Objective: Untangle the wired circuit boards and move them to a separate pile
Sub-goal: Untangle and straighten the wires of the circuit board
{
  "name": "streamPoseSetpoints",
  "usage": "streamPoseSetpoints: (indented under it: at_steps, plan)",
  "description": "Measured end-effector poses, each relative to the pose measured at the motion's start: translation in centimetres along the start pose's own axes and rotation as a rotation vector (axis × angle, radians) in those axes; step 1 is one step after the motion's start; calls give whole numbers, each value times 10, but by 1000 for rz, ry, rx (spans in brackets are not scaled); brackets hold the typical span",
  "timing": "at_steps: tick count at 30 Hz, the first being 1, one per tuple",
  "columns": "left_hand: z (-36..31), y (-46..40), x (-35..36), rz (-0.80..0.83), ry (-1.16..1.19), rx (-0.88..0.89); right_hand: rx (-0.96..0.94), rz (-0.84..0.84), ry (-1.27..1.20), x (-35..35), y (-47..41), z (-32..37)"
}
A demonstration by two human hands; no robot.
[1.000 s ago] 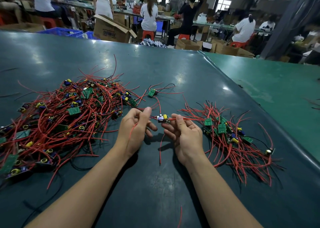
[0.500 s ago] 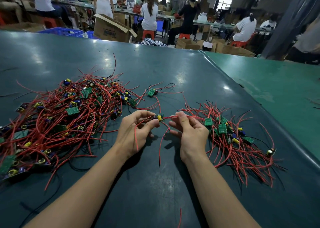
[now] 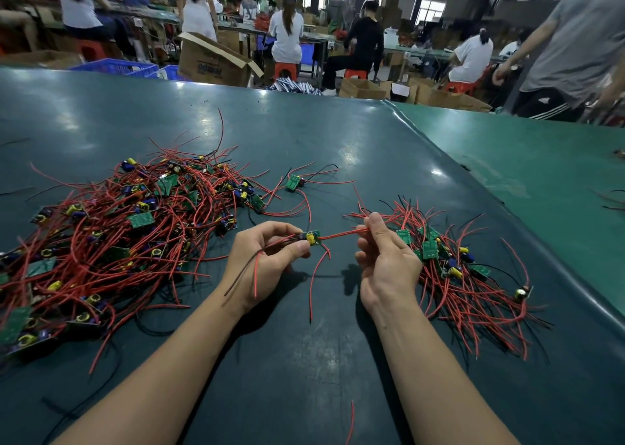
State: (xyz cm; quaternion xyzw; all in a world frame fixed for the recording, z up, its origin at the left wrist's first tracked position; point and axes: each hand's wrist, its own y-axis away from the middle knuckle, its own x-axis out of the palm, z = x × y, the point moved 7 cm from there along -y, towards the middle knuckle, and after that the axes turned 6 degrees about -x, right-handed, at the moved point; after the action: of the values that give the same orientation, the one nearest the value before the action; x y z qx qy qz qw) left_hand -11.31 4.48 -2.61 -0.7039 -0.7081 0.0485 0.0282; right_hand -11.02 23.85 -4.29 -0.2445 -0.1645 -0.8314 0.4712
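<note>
head, left hand [image 3: 267, 258] pinching board [image 3: 311, 238]

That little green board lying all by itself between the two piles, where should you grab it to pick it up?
Probably pinch the lone board by its two long edges, coming straight down from above. It lies flat on the table, apart from the big tangled pile, so nothing blocks the top. Its red wires trail off to the right and down; pulling those could snag, so take the stiff board itself.

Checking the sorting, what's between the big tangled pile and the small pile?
In the head view, the left hand and right hand hold one circuit board above bare table.
</note>
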Motion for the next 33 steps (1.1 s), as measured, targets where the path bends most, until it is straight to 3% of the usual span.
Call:
streamPoseSetpoints:
  at_steps: [5, 15, 33]
  plan:
    - [1, 5, 7, 70, 9, -55, -93, -64, 35, -5, -3, 8]
    - [-1, 4, -5, 21, 122, -73, -108, -75, 113, -6, -1, 7]
    - [0, 6, -2, 87, 147, -94, -184, -142, 81, -12, -9, 12]
